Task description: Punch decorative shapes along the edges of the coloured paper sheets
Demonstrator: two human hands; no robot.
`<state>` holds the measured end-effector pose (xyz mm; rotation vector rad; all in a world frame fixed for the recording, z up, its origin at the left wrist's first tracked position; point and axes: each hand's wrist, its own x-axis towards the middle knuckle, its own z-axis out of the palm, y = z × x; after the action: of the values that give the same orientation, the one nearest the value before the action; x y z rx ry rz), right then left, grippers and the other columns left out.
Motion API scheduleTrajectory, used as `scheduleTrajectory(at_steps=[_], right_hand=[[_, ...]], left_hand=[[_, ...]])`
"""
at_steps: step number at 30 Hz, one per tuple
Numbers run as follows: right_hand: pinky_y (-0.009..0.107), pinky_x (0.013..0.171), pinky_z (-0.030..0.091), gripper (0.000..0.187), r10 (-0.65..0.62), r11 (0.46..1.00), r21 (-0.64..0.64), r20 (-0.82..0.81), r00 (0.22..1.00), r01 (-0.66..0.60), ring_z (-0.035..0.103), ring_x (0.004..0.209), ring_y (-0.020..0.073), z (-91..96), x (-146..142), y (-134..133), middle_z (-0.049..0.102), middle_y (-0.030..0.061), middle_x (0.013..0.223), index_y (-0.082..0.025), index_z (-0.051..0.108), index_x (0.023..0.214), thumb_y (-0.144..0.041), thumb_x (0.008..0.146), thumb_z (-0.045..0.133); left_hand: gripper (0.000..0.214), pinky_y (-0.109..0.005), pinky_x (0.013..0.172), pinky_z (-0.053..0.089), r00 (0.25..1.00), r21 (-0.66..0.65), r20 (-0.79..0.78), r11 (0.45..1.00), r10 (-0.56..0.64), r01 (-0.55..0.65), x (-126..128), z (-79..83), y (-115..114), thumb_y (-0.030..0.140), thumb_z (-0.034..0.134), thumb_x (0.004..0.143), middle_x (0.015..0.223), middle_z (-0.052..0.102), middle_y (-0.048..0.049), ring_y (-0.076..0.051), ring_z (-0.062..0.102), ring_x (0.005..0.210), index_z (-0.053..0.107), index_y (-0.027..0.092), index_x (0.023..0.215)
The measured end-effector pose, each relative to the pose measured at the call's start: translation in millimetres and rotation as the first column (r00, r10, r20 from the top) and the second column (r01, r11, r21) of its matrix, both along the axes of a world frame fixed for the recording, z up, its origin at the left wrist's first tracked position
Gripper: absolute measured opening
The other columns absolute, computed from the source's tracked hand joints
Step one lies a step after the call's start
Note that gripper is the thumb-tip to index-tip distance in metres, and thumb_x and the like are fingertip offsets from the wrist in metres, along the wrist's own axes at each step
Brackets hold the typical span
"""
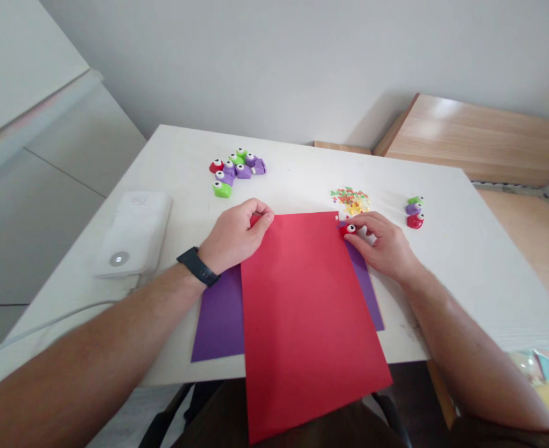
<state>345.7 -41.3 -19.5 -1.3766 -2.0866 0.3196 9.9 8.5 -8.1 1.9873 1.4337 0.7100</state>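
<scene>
A red paper sheet (302,311) lies on a purple sheet (218,317) and hangs over the near edge of the white table (465,261). My left hand (237,235), with a black wristband, pinches the red sheet's far left corner. Closed around a small red paper punch (347,229), my right hand (383,246) keeps it at the sheet's far right corner. Just beyond the punch lies a heap of small coloured paper cut-outs (350,199).
Several red, purple and green punches (237,169) cluster at the table's far left, and three more (415,211) stand in a row at the right. A white device (134,233) with a cable lies at the left. A wooden surface (479,137) stands behind.
</scene>
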Motion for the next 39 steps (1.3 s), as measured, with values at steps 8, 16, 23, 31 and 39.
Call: scheduleTrajectory(at_steps=[8, 16, 23, 31, 39], right_hand=[[0.045, 0.084, 0.060, 0.017, -0.024, 1.000, 0.019, 0.008, 1.000, 0.024, 0.071, 0.097, 0.0266, 0.2, 0.1, -0.6, 0.076, 0.0082, 0.107, -0.026, 0.076, 0.116, -0.026, 0.100, 0.071], [0.042, 0.077, 0.058, 0.018, -0.024, 1.000, 0.000, -0.001, 1.000, 0.024, 0.071, 0.097, 0.0262, 0.3, -0.3, -0.8, 0.076, 0.0088, 0.109, -0.026, 0.076, 0.117, -0.025, 0.099, 0.072], [0.043, 0.081, 0.059, 0.021, -0.016, 1.000, 0.000, -0.002, 1.000, 0.016, 0.071, 0.096, 0.0257, 0.6, -0.6, -1.2, 0.076, 0.0085, 0.109, -0.026, 0.076, 0.120, -0.025, 0.099, 0.072], [0.044, 0.084, 0.061, 0.024, -0.003, 1.000, 0.008, 0.009, 1.000, 0.003, 0.072, 0.098, 0.0267, 0.9, -1.7, -1.9, 0.077, 0.0099, 0.112, -0.026, 0.077, 0.123, -0.026, 0.100, 0.072], [0.044, 0.082, 0.060, 0.025, -0.002, 1.000, 0.012, 0.006, 1.000, 0.002, 0.073, 0.100, 0.0271, 1.6, -1.4, -2.9, 0.077, 0.0095, 0.113, -0.026, 0.077, 0.123, -0.024, 0.099, 0.073]], left_hand=[[0.027, -0.038, 0.084, 0.051, 0.999, 0.005, 0.034, 1.000, -0.009, 0.008, -0.9, -0.7, 0.6, 0.045, 0.057, 0.103, 0.101, 0.079, -0.0057, -0.025, 0.069, 0.087, 0.071, 0.021, 0.102], [0.028, -0.038, 0.083, 0.051, 1.000, 0.005, 0.026, 1.000, -0.003, 0.003, -0.7, -0.9, 0.1, 0.046, 0.057, 0.104, 0.099, 0.078, -0.0055, -0.025, 0.069, 0.085, 0.071, 0.022, 0.103], [0.030, -0.038, 0.078, 0.049, 1.000, 0.001, 0.011, 1.000, 0.015, -0.015, -0.2, -0.8, -0.3, 0.046, 0.056, 0.104, 0.096, 0.078, -0.0054, -0.024, 0.067, 0.079, 0.072, 0.021, 0.104], [0.030, -0.036, 0.073, 0.046, 1.000, -0.017, -0.017, 1.000, 0.022, -0.022, 1.1, 2.6, -0.3, 0.045, 0.056, 0.103, 0.092, 0.077, -0.0056, -0.023, 0.066, 0.077, 0.073, 0.020, 0.103], [0.028, -0.036, 0.074, 0.045, 1.000, -0.007, -0.008, 1.000, 0.027, -0.027, 2.0, 0.6, -0.4, 0.043, 0.058, 0.102, 0.095, 0.078, -0.0057, -0.023, 0.065, 0.078, 0.073, 0.020, 0.102]])
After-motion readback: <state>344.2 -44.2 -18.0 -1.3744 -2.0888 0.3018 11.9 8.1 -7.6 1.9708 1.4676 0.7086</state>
